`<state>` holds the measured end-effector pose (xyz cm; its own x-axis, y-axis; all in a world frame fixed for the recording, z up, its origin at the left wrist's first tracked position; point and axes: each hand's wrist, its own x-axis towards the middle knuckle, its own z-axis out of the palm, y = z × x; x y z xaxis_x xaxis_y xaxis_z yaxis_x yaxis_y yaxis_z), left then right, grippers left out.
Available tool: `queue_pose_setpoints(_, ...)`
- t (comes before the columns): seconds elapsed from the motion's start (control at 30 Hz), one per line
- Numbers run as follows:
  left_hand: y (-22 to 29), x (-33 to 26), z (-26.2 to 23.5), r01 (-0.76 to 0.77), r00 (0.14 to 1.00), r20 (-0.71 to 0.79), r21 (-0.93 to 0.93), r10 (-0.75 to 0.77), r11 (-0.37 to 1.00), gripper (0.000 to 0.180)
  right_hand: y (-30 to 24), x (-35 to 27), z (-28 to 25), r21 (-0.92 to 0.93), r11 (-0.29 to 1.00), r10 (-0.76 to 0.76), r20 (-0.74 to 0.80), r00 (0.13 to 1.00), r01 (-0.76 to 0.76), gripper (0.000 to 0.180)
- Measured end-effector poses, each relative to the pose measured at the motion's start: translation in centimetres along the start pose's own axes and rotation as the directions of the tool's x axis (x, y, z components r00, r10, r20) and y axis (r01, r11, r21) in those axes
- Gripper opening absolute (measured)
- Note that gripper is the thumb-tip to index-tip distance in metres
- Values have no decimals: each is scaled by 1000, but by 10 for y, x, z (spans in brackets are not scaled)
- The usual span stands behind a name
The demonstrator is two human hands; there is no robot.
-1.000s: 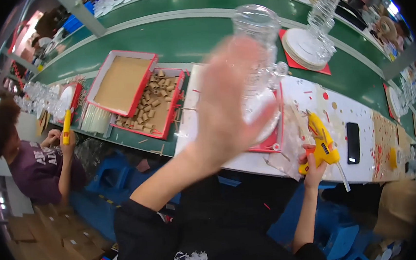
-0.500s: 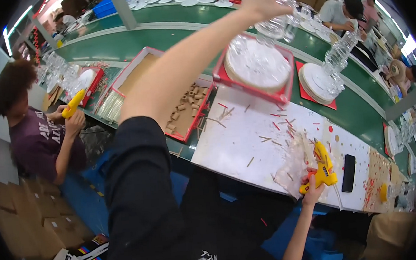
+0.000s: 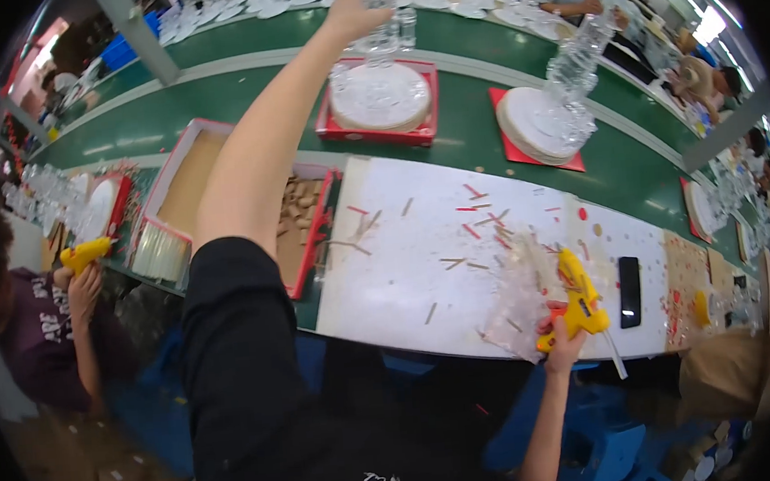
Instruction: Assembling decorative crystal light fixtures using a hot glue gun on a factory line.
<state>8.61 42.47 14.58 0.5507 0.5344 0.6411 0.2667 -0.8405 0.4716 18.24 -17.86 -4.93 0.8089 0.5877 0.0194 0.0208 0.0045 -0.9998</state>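
Note:
My left hand (image 3: 357,17) reaches far out, its fingers around a tall clear plastic piece (image 3: 382,37). The top of that piece runs out at the upper edge. Below it, a pile of white discs (image 3: 380,94) with clear plastic on top sits in a red tray (image 3: 413,136). My right hand (image 3: 559,335) grips a yellow hot glue gun (image 3: 581,296) by its handle above the near edge of the white work board (image 3: 388,281). A translucent glue stick (image 3: 616,355) sticks out of the gun's back end.
Red and brown paper strips lie scattered on the board, beside a black phone (image 3: 630,292). Left stands a red box of brown paper tubes (image 3: 299,202). More white discs (image 3: 534,125) and clear pieces stand right. A co-worker at left holds another yellow glue gun (image 3: 86,254).
The whole view has swung, so the table and trays sit differently in the picture. My left hand stays at the clear plastic piece, and my right still grips the glue gun.

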Motion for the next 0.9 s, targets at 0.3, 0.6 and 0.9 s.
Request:
queue_pose_setpoints(0.3, 57, -233, -205, -197, 785, 602, 461, -142, 865, 52, -11, 6, -12, 30, 999, -45, 109, 993, 42, 35)
queue_pose_setpoints(0.6, -31, -348, -277, -259, 867, 482, 653, -125, 712, 26, -68, -19, 37, 73, 887, -449, -97, 888, 457, 34)
queue_pose_setpoints(0.9, 54, -272, -296, -142, 961, 273, 594, -32, 792, 15, -102, -47, 49, 335, 860, -435, 85, 897, 385, 27)
